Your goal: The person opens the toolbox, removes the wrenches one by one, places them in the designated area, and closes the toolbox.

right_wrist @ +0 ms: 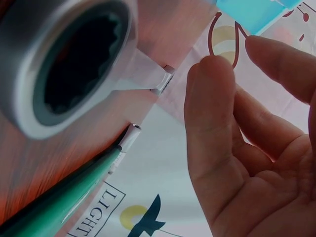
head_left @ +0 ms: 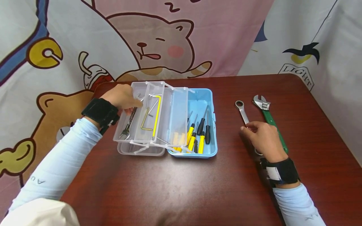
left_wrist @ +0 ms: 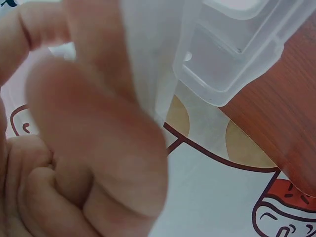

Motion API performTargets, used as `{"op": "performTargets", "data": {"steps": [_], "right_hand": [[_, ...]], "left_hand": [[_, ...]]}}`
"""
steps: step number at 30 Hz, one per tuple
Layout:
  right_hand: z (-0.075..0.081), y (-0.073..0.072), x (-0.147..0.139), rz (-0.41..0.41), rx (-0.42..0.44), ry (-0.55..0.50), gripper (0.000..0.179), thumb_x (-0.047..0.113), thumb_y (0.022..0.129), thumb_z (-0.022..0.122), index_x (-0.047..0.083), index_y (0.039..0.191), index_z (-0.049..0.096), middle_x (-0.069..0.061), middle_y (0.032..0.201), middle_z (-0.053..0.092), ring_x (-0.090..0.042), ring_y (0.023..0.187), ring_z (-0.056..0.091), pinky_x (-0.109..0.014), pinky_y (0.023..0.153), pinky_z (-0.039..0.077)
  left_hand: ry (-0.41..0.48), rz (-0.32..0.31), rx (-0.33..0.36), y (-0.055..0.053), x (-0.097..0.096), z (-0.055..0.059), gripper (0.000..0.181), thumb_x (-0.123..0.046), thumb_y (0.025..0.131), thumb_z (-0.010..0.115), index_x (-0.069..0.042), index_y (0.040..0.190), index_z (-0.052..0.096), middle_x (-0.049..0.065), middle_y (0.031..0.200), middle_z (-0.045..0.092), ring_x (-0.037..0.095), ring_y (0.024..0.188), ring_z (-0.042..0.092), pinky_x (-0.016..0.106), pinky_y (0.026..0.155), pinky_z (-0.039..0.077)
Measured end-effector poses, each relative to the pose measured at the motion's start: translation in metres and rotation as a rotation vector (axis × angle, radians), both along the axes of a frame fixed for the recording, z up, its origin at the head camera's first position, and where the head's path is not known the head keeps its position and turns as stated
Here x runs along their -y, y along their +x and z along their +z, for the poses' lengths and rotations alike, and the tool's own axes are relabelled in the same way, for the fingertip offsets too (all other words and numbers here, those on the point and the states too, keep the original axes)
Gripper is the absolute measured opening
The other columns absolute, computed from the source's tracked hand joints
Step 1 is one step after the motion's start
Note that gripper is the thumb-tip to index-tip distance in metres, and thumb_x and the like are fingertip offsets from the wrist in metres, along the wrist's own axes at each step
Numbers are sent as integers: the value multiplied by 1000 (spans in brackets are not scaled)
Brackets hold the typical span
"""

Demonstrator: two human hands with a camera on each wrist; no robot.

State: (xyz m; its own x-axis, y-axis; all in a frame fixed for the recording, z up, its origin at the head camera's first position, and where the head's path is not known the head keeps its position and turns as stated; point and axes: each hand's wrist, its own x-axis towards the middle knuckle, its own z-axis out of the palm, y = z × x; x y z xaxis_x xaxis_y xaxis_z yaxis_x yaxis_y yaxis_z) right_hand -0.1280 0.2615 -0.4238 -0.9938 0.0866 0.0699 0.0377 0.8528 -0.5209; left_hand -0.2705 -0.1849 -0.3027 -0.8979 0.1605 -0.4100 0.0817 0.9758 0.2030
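My left hand (head_left: 122, 98) pinches the left rim of a clear plastic tray (head_left: 173, 117), whose translucent wall (left_wrist: 153, 59) passes beside the fingers in the left wrist view. In the tray lie a dark-handled wrench (head_left: 130, 123), a yellow hex key (head_left: 157, 117) and smaller hex keys (head_left: 145, 121). My right hand (head_left: 266, 140) hovers over a ratchet wrench (head_left: 242, 111) on the table. Its thumb and fingers stand apart with nothing between them in the right wrist view, near the wrench's ring end (right_wrist: 24, 113). A green-handled adjustable wrench (head_left: 270, 119) lies just right of that hand.
The tray joins a light blue toolbox (head_left: 214, 131) by white hinge arms. Several screwdrivers (head_left: 201, 142) with yellow or black handles lie in the box. Under the tray's left part is another clear plastic piece (head_left: 123, 150). A printed cloth (head_left: 226, 37) hangs behind the brown table (head_left: 181, 191).
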Motion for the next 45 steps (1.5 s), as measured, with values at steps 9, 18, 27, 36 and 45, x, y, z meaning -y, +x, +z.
{"op": "performTargets", "data": {"steps": [9, 18, 27, 36, 45], "right_hand": [[1, -1, 1, -3, 0, -4, 37, 28, 100, 71, -6, 115, 71, -4, 63, 61, -19, 53, 51, -33, 45, 38], [1, 0, -1, -8, -6, -11, 38, 29, 100, 70, -5, 115, 72, -3, 63, 61, -18, 54, 51, -32, 45, 39], [1, 1, 0, -4, -10, -7, 38, 28, 99, 71, -7, 115, 71, -2, 59, 55, -18, 51, 47, -32, 43, 36], [4, 2, 1, -4, -19, -9, 38, 28, 100, 71, -7, 116, 71, -1, 56, 52, -18, 48, 47, -31, 41, 35], [5, 2, 1, -2, -50, 2, 36, 26, 98, 72, -7, 114, 72, -5, 62, 61, -18, 51, 52, -32, 43, 38]], "left_hand": [[71, 4, -88, 11, 10, 6, 43, -40, 94, 71, -7, 66, 77, 5, 59, 68, 20, 61, 55, 30, 51, 31], [267, 46, -167, 28, 13, 17, 29, -30, 93, 73, -2, 89, 79, 10, 73, 74, 23, 60, 60, 30, 45, 36], [386, 0, -446, 50, 17, 19, 20, -22, 88, 74, -6, 76, 72, 8, 64, 70, 21, 55, 65, 29, 44, 40], [487, -35, -765, 66, 14, 31, 13, -10, 89, 72, -2, 79, 75, 9, 65, 70, 3, 46, 55, 17, 42, 35], [536, -23, -803, 80, 14, 41, 18, -12, 95, 73, 5, 95, 77, 19, 82, 76, -20, 56, 55, 6, 50, 41]]}}
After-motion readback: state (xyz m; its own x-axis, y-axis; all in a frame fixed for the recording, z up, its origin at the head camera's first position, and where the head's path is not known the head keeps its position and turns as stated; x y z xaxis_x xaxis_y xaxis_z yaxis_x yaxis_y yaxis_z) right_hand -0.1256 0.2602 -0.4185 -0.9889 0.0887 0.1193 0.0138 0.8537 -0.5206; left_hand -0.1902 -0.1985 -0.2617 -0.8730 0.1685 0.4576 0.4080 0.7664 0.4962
